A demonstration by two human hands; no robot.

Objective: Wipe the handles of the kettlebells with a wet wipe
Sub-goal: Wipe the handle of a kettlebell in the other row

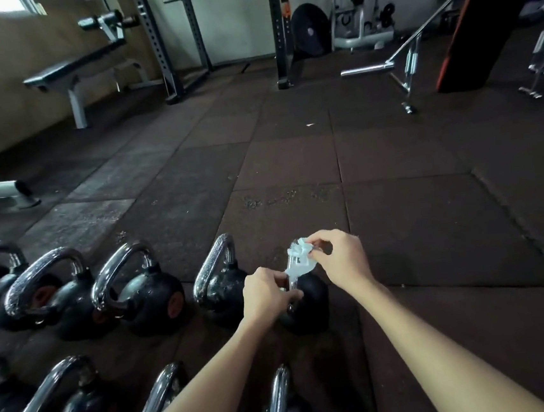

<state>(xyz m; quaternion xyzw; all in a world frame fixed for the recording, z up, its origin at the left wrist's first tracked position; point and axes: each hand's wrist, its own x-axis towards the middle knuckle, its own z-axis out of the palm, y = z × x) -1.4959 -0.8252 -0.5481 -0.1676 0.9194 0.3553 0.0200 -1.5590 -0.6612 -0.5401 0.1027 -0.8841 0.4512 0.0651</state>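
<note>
- The wipe (297,260) is draped over the top of the handle (293,285) of the end kettlebell (310,305), which stands rightmost in the far row on the floor (399,226).
- The right hand (339,259) is closed in a pinch on the bunched upper end of the wipe, at the crown of the handle.
- The left hand (265,292) is curled round the near leg of the handle, just below the wipe's lower edge. Whether that edge is also trapped under the fingers cannot be told.
- The step in hand is judged to be the wiping of this one handle. Whether the other kettlebells have been done cannot be told.
- The wipe would be better spread and wrapped fully round the bar than left bunched, so that more wet surface is brought against the metal.
- The kettlebell should be steadied by the left hand while the wipe is drawn along the arch, down one leg, over the crown and down the other. The underside should be included.
- The patch of handle covered by the left hand is likely to be missed unless that grip is shifted and the spot is gone over.
- The pull between the two hands should be kept light, as a thin wet wipe is judged likely to tear or slip if stretched hard.
- The next kettlebell (220,288) stands just beside on the left, so strokes on that side should be kept short to spare the knuckles.
</note>
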